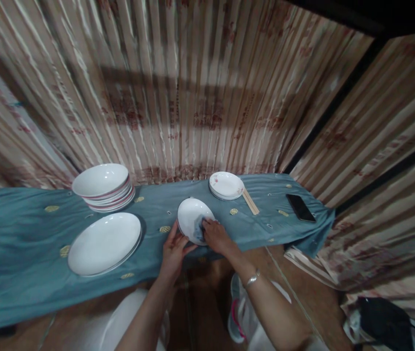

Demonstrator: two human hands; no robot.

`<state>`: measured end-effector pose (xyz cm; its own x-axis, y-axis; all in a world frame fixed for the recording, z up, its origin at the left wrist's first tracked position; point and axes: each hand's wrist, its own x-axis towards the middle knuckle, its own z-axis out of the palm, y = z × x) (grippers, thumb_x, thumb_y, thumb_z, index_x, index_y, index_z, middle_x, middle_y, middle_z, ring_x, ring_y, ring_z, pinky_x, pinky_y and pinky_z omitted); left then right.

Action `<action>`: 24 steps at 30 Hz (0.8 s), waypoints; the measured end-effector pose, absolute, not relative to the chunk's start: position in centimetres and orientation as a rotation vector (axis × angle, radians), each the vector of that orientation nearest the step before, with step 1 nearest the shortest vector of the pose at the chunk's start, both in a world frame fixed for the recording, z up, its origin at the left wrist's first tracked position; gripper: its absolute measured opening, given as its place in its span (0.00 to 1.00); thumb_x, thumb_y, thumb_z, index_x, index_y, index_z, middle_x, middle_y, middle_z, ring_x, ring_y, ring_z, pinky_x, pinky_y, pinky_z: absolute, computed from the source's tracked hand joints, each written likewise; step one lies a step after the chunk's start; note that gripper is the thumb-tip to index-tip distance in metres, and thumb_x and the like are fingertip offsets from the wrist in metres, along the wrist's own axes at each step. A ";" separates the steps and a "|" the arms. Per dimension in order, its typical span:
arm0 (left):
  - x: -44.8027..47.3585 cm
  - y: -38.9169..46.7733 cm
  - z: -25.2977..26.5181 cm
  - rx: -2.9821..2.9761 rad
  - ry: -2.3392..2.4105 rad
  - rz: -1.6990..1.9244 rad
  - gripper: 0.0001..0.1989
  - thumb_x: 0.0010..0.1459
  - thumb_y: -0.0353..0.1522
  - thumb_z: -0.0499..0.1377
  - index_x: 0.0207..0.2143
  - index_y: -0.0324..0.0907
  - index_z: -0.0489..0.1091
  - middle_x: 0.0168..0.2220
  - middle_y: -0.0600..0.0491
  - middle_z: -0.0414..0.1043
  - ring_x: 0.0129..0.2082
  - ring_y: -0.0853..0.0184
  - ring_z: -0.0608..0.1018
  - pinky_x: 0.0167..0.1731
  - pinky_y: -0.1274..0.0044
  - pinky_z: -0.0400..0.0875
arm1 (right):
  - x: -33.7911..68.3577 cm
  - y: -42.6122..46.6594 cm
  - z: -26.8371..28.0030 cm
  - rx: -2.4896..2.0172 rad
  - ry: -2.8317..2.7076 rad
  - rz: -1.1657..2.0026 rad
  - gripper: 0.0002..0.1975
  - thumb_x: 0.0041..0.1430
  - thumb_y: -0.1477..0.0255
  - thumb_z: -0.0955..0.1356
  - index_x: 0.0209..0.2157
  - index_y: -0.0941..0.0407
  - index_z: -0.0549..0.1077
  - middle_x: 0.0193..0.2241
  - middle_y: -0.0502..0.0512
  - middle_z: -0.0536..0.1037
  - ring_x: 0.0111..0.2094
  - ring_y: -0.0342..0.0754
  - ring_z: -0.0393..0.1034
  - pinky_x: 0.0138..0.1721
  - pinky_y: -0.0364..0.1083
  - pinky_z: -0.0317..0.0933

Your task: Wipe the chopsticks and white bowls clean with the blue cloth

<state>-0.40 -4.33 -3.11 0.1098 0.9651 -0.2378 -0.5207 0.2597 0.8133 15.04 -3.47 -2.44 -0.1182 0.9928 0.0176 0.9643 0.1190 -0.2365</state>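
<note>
A small white plate (189, 214) is in front of me at the table's near edge, tilted a little. My left hand (175, 247) grips its lower left rim, thumb over the edge and fingers at the side. With my right hand (212, 235) I press a bunched blue-grey cloth (199, 228) onto the plate's face; the fingers are closed on the cloth. To the left lie large white oval plates (105, 243), one on another. Beyond the small plate, small plates with red flowers (226, 185) are stacked beside wooden chopsticks (251, 202).
A stack of white bowls and plates (101, 180) stands at the back left. A black phone (301, 207) lies at the right end of the teal tablecloth (24, 243). Behind the table hangs a pleated curtain (192, 97). A dark bag-like item (385, 321) is at the lower right.
</note>
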 end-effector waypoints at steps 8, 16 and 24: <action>-0.4 -4.4 -2.3 0.549 0.917 1.188 0.42 0.40 0.34 0.68 0.60 0.44 0.60 0.41 0.46 0.76 0.36 0.63 0.78 0.31 0.72 0.76 | 13.6 -6.3 -0.9 -1.559 -2.128 0.545 0.17 0.66 0.72 0.56 0.49 0.56 0.71 0.53 0.57 0.72 0.53 0.48 0.65 0.54 0.47 0.58; 0.3 -4.6 -2.1 0.474 0.909 1.206 0.28 0.52 0.42 0.61 0.55 0.45 0.66 0.55 0.46 0.68 0.45 0.60 0.76 0.32 0.74 0.76 | 11.0 -5.4 -0.1 -1.480 -1.969 0.499 0.14 0.64 0.71 0.60 0.46 0.58 0.72 0.53 0.60 0.71 0.54 0.49 0.64 0.56 0.49 0.57; 0.1 -4.6 -2.1 0.448 0.935 1.207 0.27 0.54 0.43 0.59 0.55 0.43 0.67 0.51 0.45 0.72 0.43 0.60 0.77 0.32 0.74 0.75 | 10.6 -5.5 -0.4 -1.384 -1.986 0.446 0.14 0.64 0.73 0.60 0.46 0.58 0.72 0.53 0.60 0.71 0.54 0.50 0.63 0.56 0.51 0.56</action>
